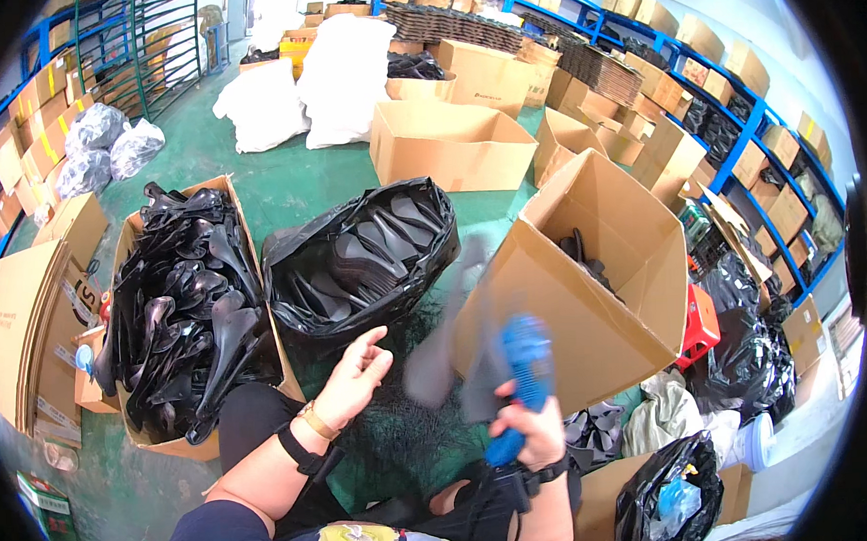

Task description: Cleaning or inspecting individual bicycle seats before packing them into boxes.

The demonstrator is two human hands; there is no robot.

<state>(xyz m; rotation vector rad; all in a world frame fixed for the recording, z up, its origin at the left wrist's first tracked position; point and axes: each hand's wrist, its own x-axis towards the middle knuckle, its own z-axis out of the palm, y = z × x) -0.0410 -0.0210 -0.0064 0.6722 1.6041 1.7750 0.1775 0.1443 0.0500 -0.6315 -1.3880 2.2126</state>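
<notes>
My left hand (353,383) is held out over the floor in front of the black bag, fingers partly extended and nothing in them. In my right hand (537,430) is a blue handheld power tool (528,363), held upright and smeared by motion; its exact kind is unclear. Between my hands is a blurred grey, saddle-shaped plastic piece (433,362), apart from my left fingers. Glossy black saddle-shaped plastic shells (193,291) fill the carton at my left. A black plastic bag (295,320) holds nested dark shells (365,254). The tall open carton (572,347) at right contains several dark pieces (588,259).
Dark shavings (403,456) litter the green floor between my legs. Flattened cartons (15,327) lean at far left. A red plastic stool (699,327) and black bags (748,373) stand right. White sacks (348,76), open cartons (452,139) and blue shelving (756,121) lie beyond.
</notes>
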